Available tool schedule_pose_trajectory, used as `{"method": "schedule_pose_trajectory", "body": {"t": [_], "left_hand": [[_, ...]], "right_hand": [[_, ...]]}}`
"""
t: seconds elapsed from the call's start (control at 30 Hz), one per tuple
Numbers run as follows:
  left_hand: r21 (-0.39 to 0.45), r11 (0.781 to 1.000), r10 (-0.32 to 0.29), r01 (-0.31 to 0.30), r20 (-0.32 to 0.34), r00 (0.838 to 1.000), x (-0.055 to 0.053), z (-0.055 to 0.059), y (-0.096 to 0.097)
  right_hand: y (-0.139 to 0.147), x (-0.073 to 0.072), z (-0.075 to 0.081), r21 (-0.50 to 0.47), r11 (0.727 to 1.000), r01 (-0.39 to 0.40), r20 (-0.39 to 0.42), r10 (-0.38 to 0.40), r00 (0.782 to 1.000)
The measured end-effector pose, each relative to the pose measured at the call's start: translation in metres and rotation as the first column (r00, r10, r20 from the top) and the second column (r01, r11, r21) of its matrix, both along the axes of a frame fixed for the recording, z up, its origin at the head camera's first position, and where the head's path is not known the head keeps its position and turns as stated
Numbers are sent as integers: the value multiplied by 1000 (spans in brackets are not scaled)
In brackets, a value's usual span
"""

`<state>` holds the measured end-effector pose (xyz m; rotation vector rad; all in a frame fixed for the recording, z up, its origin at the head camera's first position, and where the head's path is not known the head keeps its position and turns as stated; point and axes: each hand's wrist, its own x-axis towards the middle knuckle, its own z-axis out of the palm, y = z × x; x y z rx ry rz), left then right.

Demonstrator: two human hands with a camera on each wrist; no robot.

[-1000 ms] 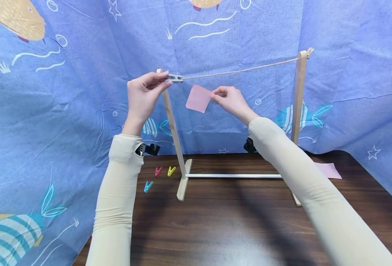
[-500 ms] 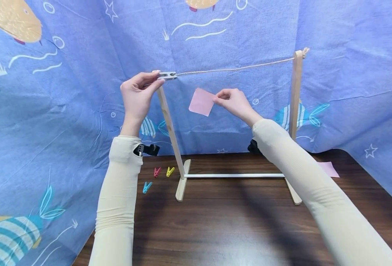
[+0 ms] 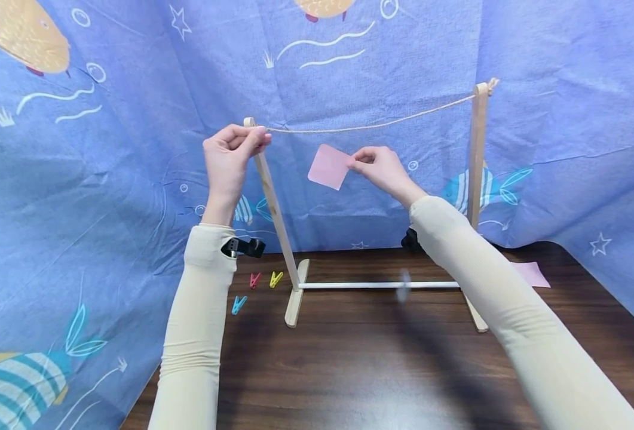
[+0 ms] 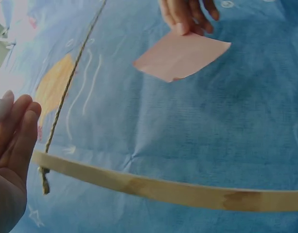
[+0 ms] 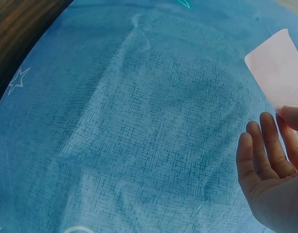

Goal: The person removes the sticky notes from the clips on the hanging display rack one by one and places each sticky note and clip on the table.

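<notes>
My left hand [image 3: 232,156] is at the left end of the rope [image 3: 360,128], near the top of the left wooden post [image 3: 273,206]. Its thumb and fingertips lie close together with nothing visible between them; in the left wrist view the fingers [image 4: 25,126] look fairly straight. Thumb and forefinger of my right hand [image 3: 383,170] pinch a square pink paper [image 3: 328,166] by one corner, below the rope. A blurred pale grey thing [image 3: 404,285] appears in front of the white rod, too smeared to make out.
Red [image 3: 254,280], yellow [image 3: 276,279] and blue [image 3: 238,305] clothespins lie on the dark table [image 3: 349,370], left of the stand. Another pink paper [image 3: 532,274] lies at the right, partly behind my sleeve. The white rod [image 3: 349,285] joins the stand's feet. A patterned blue cloth [image 3: 403,71] hangs behind.
The grey clothespin has left my left hand and the rope, and a grey blur now shows lower, by the white rod. The rope sags more. The pink paper has shifted slightly right and down.
</notes>
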<state>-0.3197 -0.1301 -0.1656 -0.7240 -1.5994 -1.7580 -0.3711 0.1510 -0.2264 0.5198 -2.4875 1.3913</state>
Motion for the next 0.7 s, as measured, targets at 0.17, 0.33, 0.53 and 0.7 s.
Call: {"method": "schedule_pose_trajectory", "body": {"t": [0.17, 0.33, 0.53, 0.7], "left_hand": [[-119, 993, 8, -6, 20, 1000, -4, -11, 7], [-188, 982, 26, -20, 26, 999, -1, -15, 13], [-213, 977, 26, -18, 33, 999, 11, -13, 17], [-212, 977, 19, -6, 60, 998, -3, -22, 12]], "right_hand": [[7, -1, -2, 11, 1000, 10, 12, -10, 1000], [20, -3, -2, 15, 1000, 15, 32, -16, 999], [34, -3, -4, 18, 1000, 19, 35, -19, 999], [42, -2, -7, 31, 999, 31, 46, -33, 998]]}}
